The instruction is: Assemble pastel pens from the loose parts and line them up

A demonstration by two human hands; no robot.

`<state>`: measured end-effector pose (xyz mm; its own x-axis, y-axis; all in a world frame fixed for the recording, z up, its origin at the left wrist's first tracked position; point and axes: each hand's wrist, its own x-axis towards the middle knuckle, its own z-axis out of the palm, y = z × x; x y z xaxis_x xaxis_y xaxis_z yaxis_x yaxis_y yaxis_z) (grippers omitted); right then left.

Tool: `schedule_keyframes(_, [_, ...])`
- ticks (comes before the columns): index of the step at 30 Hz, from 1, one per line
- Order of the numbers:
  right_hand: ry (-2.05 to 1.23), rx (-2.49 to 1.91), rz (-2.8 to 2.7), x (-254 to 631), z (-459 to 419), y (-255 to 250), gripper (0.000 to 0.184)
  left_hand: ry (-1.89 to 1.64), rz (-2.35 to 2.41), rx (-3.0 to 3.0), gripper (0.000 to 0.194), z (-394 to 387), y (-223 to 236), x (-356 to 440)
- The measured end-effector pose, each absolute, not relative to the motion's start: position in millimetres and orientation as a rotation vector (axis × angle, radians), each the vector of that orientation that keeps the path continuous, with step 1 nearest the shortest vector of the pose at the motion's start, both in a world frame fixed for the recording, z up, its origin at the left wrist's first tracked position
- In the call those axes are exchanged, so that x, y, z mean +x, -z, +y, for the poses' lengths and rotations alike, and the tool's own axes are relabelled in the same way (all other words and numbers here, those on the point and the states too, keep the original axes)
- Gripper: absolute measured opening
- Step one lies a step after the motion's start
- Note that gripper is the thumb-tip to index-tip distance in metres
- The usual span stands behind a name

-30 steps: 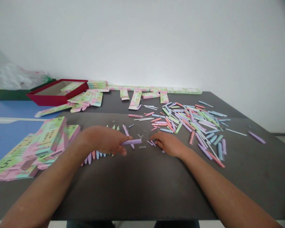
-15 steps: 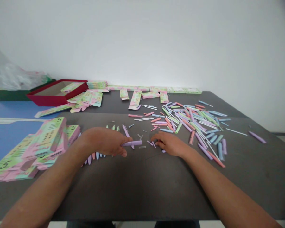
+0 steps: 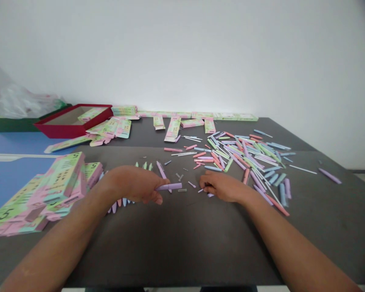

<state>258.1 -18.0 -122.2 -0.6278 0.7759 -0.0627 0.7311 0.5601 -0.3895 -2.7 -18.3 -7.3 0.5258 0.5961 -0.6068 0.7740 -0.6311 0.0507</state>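
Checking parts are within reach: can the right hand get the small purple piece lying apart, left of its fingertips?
Probably yes: the small purple piece lies close to the right hand, with nothing visible blocking the way, though that hand seems busy with another purple piece.

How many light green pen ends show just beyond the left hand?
3: the left green end, the middle green end and the right green end, side by side beyond the left hand, which may hide others.
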Motion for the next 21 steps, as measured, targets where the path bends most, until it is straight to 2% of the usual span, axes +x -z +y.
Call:
schedule_keyframes(7, [-0.461,-1.600,-2.454,249.2,-13.7,129.2,0.005,0.938,1.134,2.475,0.054,-20.3,10.3,3.1])
schedule_keyframes(17, [-0.446,-1.548,-2.354,222.3,-15.6,136.4,0.011,0.953,1.196,2.422,0.051,-23.9,8.7,6.1])
schedule_keyframes(21, [-0.510,-1.438,-2.375,229.9,-14.3,136.5,0.020,0.935,1.187,2.465,0.050,-22.8,10.9,4.3])
